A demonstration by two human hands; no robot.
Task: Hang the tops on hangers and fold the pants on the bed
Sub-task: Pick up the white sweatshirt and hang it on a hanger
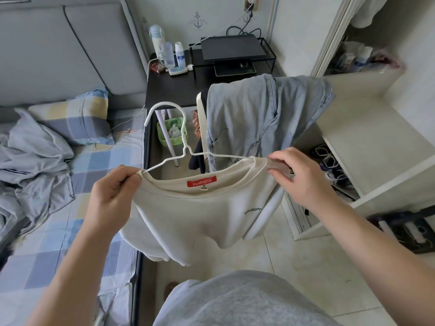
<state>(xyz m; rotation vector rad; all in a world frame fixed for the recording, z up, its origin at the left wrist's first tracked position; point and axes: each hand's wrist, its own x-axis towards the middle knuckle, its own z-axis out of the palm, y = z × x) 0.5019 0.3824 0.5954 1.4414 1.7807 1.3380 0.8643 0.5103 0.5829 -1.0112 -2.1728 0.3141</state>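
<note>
Cream cotton sweatshirt (pixel 188 215), collar pinched by left hand (pixel 113 191) and right hand (pixel 299 177); white wire hanger (pixel 169 137) half-seated, ease left shoulder over arm

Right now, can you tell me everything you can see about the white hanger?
The hanger is thin, white and looks like coated wire, with a big curved hook on top and a twisted neck. It is held in the air over the floor beside the bed, hook pointing away. Its right arm is already tucked inside the collar of the cream top; its left arm still shows, running to the collar's edge. The left hand and right hand pinch the top at its two shoulders.
</note>
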